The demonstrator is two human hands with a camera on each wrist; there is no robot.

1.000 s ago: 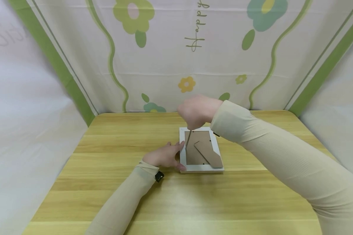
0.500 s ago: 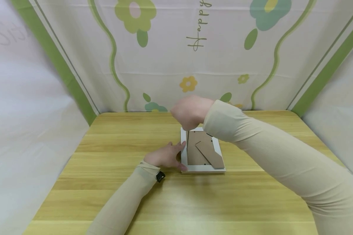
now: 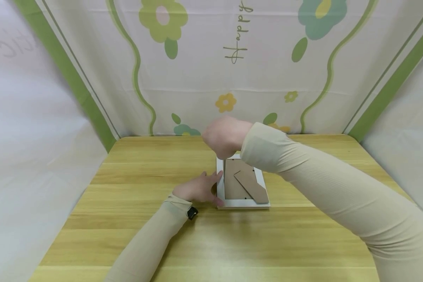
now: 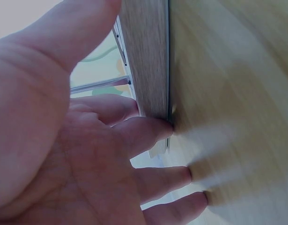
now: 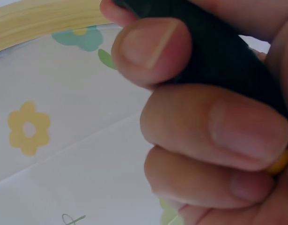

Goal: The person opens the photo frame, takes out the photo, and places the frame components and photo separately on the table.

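Note:
A white picture frame (image 3: pixel 239 203) lies face down on the table, its brown backing board (image 3: pixel 234 188) and angled stand leg (image 3: pixel 254 189) uppermost. My left hand (image 3: pixel 199 188) rests at the frame's left side, fingers mostly straight and touching the edge (image 4: pixel 146 56). My right hand (image 3: pixel 223 137) is above the far left part of the frame, gripping the dark green handle (image 5: pixel 228 61) of a screwdriver, which has a bit of yellow. Its metal shaft (image 4: pixel 99 85) reaches down to the inner left edge of the frame, beside the backing. The right hand hides the handle in the head view.
The frame lies on a wood-grain table (image 3: pixel 155 168). Behind it hangs a white cloth (image 3: pixel 197 70) with flower prints and green borders. Small dark tabs (image 3: pixel 245 198) show along the backing's edge.
My right hand has shifted slightly left, and the screwdriver's shaft has gone from slanted to nearly upright. The left hand and the frame stay in place.

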